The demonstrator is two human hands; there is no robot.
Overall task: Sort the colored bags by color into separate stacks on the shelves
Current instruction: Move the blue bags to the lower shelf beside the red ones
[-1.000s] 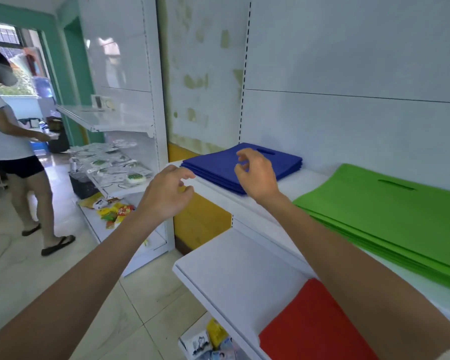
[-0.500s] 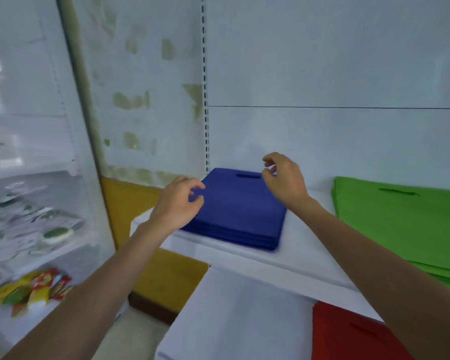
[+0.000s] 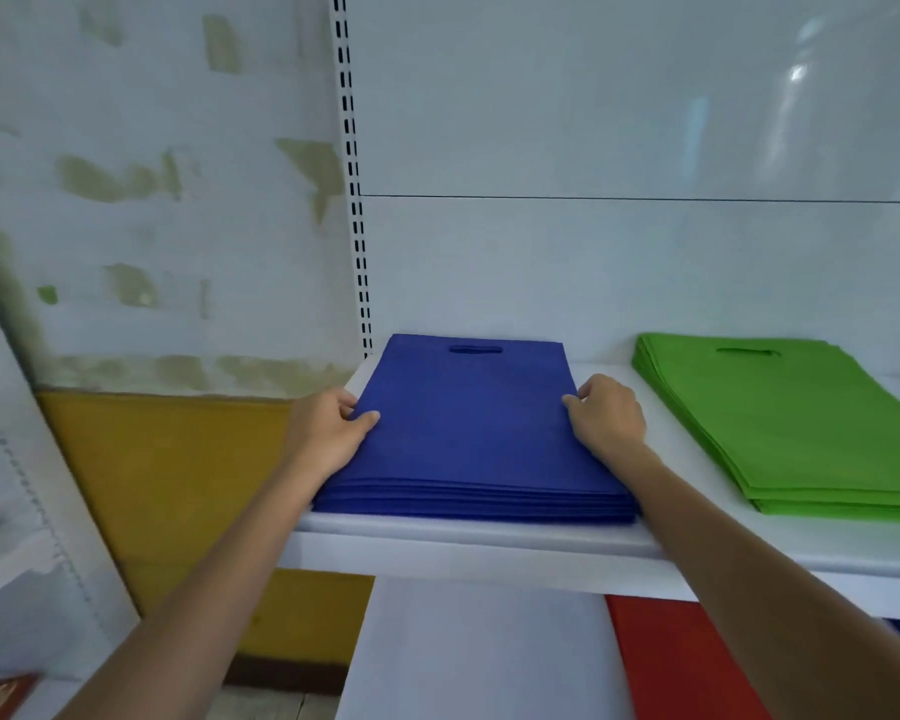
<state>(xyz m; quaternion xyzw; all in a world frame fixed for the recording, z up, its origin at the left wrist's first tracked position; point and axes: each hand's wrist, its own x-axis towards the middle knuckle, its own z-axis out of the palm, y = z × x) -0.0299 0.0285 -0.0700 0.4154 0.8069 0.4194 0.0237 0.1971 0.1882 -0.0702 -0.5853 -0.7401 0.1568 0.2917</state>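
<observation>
Two bare hands hold a stack of blue bags (image 3: 468,433) on a white upper shelf (image 3: 489,535). The bags are flat, rectangular, matte, felt-like fabric, each with a slot-shaped handle cut near the far edge. The stack has many thin layers, too fine to count. The left hand (image 3: 328,433) grips the stack's left edge, thumb flat on top and fingers curled down the side. The right hand (image 3: 609,423) grips the right edge, fingers curled over it. One stack of green bags (image 3: 801,423) of the same fabric and shape lies to the right on the same shelf, apart from the blue one. On the white lower shelf (image 3: 479,652) lies one flat red bag or stack (image 3: 681,662), partly hidden. A slotted metal upright (image 3: 354,200) rises behind the blue stack.
</observation>
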